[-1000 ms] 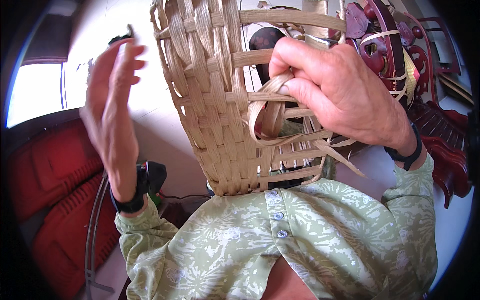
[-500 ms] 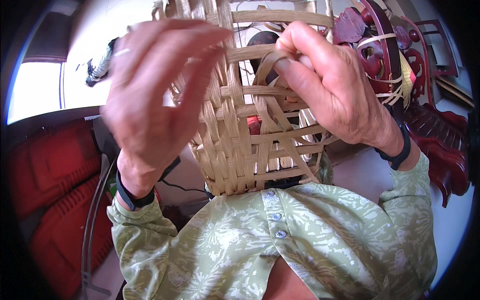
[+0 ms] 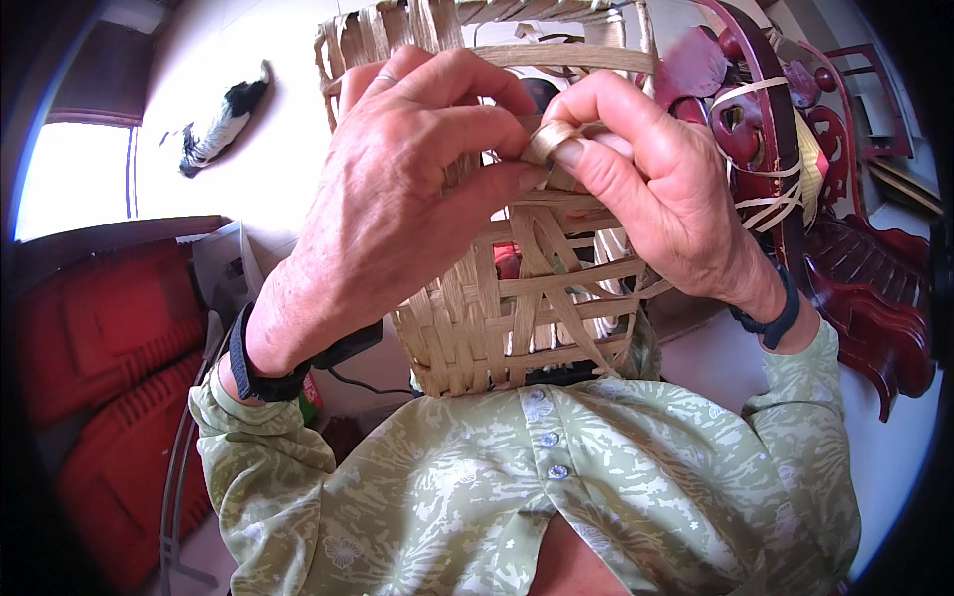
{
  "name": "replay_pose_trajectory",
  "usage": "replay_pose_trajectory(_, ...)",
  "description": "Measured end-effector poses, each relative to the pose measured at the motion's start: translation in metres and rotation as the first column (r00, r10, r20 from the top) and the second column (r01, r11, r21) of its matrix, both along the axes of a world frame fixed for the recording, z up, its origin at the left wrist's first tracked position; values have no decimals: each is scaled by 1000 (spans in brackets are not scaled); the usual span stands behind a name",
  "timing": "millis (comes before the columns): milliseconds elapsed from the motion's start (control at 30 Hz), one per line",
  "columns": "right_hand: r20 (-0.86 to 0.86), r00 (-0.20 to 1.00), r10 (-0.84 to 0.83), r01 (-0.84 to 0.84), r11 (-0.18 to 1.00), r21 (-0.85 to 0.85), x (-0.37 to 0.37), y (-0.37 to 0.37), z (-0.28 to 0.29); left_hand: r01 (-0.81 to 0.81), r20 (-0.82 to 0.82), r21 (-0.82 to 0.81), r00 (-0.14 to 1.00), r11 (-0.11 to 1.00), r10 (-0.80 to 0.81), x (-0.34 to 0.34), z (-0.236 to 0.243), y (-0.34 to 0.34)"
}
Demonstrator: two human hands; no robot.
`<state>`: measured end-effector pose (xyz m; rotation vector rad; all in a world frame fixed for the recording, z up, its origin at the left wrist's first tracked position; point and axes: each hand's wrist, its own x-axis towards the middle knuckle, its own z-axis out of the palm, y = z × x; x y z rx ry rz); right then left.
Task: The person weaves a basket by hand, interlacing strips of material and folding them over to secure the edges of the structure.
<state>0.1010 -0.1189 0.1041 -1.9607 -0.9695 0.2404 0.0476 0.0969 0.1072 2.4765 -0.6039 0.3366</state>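
A tan frame woven from flat strips (image 3: pixel 502 323) stands upright against my patterned green shirt, with loose strips crossing its right part. My right hand (image 3: pixel 661 204) pinches a folded strip (image 3: pixel 549 139) between thumb and forefinger near the upper middle of the weave. My left hand (image 3: pixel 378 199), bent over the left part of the weave, has its thumb and fingertips closed at that same strip, beside the right thumb. Part of the weave behind both hands is hidden.
Dark red carved wooden furniture (image 3: pixel 865 323), bound with pale straps, stands on the right. Red padded pieces (image 3: pixel 109 328) and a bent metal bar (image 3: pixel 179 467) lie on the left. A black-and-white object (image 3: pixel 219 119), which I cannot make out, lies on the pale floor beyond.
My left hand has swung in from the far left onto the weave beside my right hand. My right hand keeps hold of the strip.
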Motion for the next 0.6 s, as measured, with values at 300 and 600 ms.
replay_pose_trajectory(300,-137,989,-48,62,993,98,-12,-1,2,-430,-541,-637,841,640,27,-3,23,-4)
replay_pose_trajectory(600,-48,993,-111,113,992,48,-11,5,1,-330,-519,-745,833,580,-193,1,51,-7)
